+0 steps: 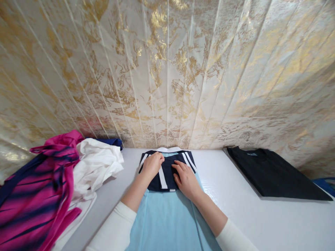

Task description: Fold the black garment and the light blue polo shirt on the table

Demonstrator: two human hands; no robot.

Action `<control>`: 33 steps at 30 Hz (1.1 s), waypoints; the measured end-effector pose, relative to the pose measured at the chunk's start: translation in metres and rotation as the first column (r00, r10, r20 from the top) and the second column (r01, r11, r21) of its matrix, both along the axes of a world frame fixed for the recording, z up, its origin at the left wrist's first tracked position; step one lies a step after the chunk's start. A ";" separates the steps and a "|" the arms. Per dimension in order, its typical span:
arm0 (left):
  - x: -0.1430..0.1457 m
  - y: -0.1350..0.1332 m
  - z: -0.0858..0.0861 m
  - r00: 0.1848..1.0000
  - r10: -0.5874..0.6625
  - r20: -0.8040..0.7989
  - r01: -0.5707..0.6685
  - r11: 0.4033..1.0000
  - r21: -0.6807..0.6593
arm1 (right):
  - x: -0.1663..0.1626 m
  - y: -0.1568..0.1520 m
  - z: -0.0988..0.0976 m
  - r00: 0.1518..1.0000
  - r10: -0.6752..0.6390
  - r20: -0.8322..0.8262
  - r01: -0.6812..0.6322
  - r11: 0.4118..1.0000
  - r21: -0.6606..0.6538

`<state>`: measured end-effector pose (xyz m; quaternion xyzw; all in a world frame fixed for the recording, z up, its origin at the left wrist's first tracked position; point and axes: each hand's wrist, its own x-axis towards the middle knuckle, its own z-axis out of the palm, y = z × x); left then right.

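On the white table (243, 223) lies a pale-blue fabric garment (170, 219), navy and white-striped at its far end. There the right hand (185, 176) spreads; the left hand (152, 164) curls, any pinch unclear. Even smoothing should prevent creases.

A clothes-folding area, home or shop unclear; a white table (240, 219) bears heaped garments (64, 167) and a folded shirt (274, 174).

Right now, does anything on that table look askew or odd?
Only on the left: the pink striped garment and white garment lie crumpled together, unlike the flat, folded black shirt at right. No visible spills or damage.
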<state>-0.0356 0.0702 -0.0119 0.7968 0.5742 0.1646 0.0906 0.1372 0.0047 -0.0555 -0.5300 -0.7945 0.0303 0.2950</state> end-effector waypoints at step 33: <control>0.007 -0.007 0.001 0.999 0.015 0.050 -0.017 0.999 0.049 | 0.000 0.000 0.001 1.000 -0.004 0.010 0.004 0.999 -0.038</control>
